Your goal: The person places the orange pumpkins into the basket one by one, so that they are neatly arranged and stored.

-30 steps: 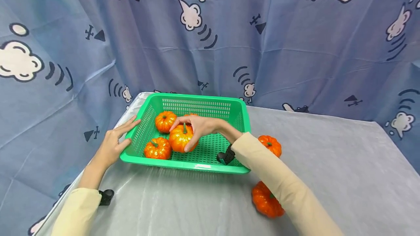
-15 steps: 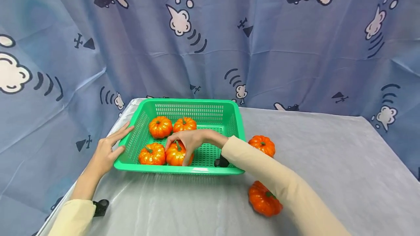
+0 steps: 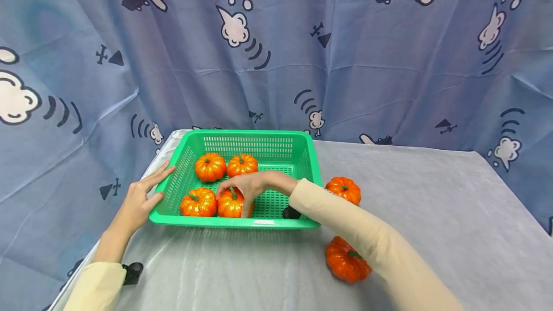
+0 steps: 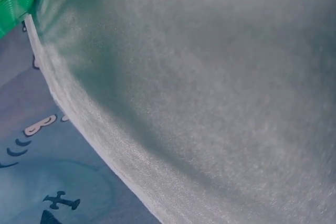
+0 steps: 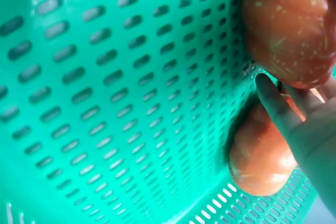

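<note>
Inside the green plastic basket (image 3: 276, 223), my right hand (image 3: 245, 187) holds a shiny orange pumpkin (image 3: 230, 205) from above, thumb on its near side. That pumpkin sits low, close to the basket's front wall. Touching or nearly touching it on the left is a second pumpkin (image 3: 198, 202); two more, a back-left pumpkin (image 3: 210, 167) and a back-middle pumpkin (image 3: 243, 164), lie behind. In the right wrist view, fingers (image 5: 281, 108) reach between two pumpkins. My left hand (image 3: 140, 200) rests on the basket's left rim with fairly straight fingers; the left wrist view does not show it.
Right of the basket, one pumpkin (image 3: 344, 190) lies on the grey-covered table (image 3: 423, 215), partly behind my right sleeve. Nearer, a darker orange pumpkin (image 3: 347, 260) lies on its side by the forearm. A blue patterned curtain (image 3: 276, 52) hangs behind the table.
My right hand has lowered the pumpkin beside the front-left one, uncovering the back-middle pumpkin. The head view has shifted slightly. My left hand stays at the rim.
</note>
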### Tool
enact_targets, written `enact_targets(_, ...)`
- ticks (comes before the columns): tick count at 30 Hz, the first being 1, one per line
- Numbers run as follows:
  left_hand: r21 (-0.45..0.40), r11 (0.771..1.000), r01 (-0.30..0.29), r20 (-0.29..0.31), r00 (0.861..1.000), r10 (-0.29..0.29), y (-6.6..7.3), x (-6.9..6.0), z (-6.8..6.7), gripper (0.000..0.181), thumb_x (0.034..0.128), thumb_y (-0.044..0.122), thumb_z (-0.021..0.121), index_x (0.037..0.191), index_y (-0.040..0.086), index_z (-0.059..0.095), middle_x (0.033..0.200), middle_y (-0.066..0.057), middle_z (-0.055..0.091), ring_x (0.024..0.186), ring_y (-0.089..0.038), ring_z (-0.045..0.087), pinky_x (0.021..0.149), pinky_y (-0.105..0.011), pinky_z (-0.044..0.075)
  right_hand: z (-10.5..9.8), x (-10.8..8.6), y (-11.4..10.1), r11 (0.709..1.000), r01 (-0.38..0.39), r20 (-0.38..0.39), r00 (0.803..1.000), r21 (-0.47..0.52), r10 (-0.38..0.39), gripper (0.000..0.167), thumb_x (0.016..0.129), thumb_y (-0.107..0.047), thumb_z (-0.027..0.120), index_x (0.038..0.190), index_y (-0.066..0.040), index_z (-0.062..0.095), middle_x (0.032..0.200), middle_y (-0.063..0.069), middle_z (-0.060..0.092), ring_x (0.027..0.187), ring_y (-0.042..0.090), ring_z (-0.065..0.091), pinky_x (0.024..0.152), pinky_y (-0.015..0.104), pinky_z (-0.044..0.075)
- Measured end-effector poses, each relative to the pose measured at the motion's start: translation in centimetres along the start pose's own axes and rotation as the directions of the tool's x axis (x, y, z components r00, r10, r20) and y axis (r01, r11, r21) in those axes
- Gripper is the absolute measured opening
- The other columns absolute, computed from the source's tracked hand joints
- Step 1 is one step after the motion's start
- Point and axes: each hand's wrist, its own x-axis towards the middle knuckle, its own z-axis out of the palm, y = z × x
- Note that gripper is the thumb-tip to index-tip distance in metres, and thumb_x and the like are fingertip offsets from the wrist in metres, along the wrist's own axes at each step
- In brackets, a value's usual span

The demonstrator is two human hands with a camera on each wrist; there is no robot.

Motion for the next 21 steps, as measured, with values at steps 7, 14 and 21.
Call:
enact_targets(7, 0.001, 1.0, -0.005, -0.006, 1.0, 0.005, 0.0, -0.2, 0.2, 0.061, 0.0756, -0.004, 0.051, 0.135, 0.006, 0.056, 0.141, -0.017, 0.048, 0.069, -0.021, 0.054, 0.089, -0.018, 0.036, -0.5, -0.9, -0.3, 0.998, -0.041, 0.018, 0.999, 0.042, 0.041, 0.083, 0.068, -0.01, 0.086, 0.139, -0.014, 0.044, 0.148, 0.005, 0.037, 0.127, 0.017, 0.04, 0.095, 0.025, 0.04)
enact_targets(14, 0.001, 1.0, 0.007, -0.007, 1.0, -0.007, -0.1, -0.8, 0.5, 0.061, 0.0754, -0.004, 0.051, 0.135, 0.006, 0.056, 0.141, -0.016, 0.048, 0.114, -0.036, 0.054, 0.093, -0.013, 0.033, -2.1, -5.0, -2.0, 0.999, -0.026, -0.026, 0.999, -0.023, 0.025, 0.088, 0.074, -0.019, 0.083, 0.148, -0.012, 0.036, 0.153, 0.005, 0.031, 0.139, 0.024, 0.03, 0.109, 0.041, 0.03)
enact_targets(21, 0.008, 1.0, -0.012, -0.012, 1.0, 0.012, -0.1, -0.1, 0.0, 0.06, 0.0746, -0.004, 0.051, 0.134, 0.005, 0.057, 0.14, -0.019, 0.048, 0.086, -0.024, 0.062, 0.085, -0.02, 0.037, -4.4, -16.2, -2.0, 0.974, 0.219, -0.326, 0.927, 0.06, -0.188, 0.081, 0.077, -0.013, 0.08, 0.145, -0.003, 0.038, 0.149, 0.006, 0.039, 0.132, 0.023, 0.041, 0.107, 0.039, 0.034)
